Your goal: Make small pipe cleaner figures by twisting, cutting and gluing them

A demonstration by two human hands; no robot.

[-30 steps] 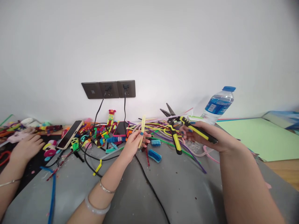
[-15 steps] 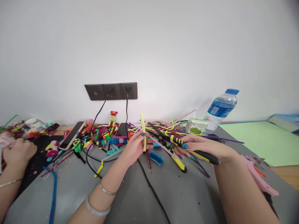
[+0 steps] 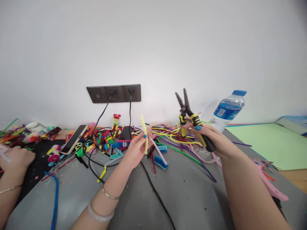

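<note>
Between its fingertips my left hand [image 3: 136, 148] pinches a pale yellow pipe cleaner [image 3: 144, 132], which stands nearly upright. A pink-white strip [image 3: 157, 150] slants down to the right from the same fingers. My right hand [image 3: 211, 137] is wrapped round black-and-yellow cutters [image 3: 184, 110], whose blades point up and stand apart in front of the wall. Under and between the hands lies a pile of pipe cleaners [image 3: 177, 135] in yellow, purple, pink and green. Two blue bundles [image 3: 160, 162] rest just right of my left hand.
A tilted water bottle [image 3: 227, 110] leans at the back right beside green paper [image 3: 259, 143]. Black cables [image 3: 155, 191] run across the grey table [image 3: 187, 204]. Left are a phone [image 3: 74, 139], colourful figures [image 3: 54, 154] and another person's hand [image 3: 20, 158].
My right hand has lifted the cutters up and away from my left hand, turning the blades upward. My left hand has barely moved, and the yellow piece now leans slightly left.
</note>
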